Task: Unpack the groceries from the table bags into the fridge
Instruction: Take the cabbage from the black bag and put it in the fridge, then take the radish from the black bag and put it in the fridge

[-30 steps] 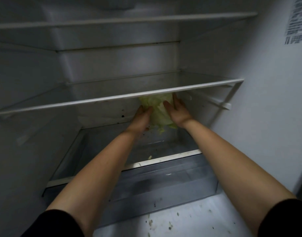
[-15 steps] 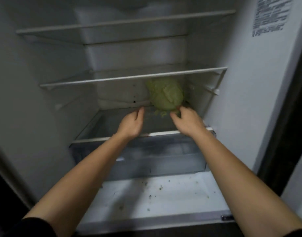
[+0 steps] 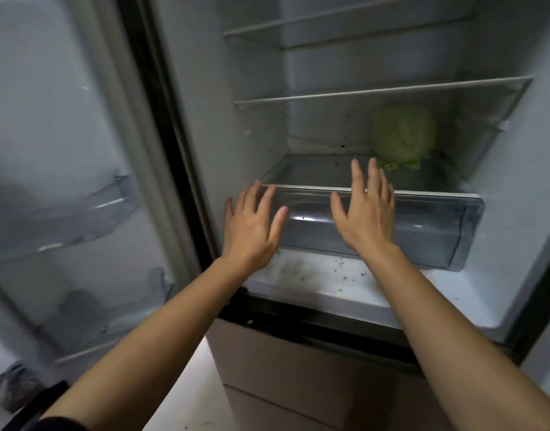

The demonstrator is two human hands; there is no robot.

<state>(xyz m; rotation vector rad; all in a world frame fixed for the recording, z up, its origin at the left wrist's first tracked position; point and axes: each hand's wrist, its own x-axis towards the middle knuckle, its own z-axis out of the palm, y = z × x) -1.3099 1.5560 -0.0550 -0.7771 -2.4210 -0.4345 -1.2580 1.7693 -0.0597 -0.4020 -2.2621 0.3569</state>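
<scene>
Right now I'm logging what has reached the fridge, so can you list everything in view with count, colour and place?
Cabbage: one, pale green, back right on the glass shelf over the drawer, touched by neither hand.
Crisper drawer: one, clear plastic, under that shelf; nothing visible inside.
Upper shelves: two, clear with white front trim, bare.
Door bins: two, clear, on the open door at left; contents blurred.
Crumbs: several, dark, on the white ledge below the drawer.
Left hand: open, fingers spread, before the drawer's left end.
Right hand: open, before the drawer front.
</scene>
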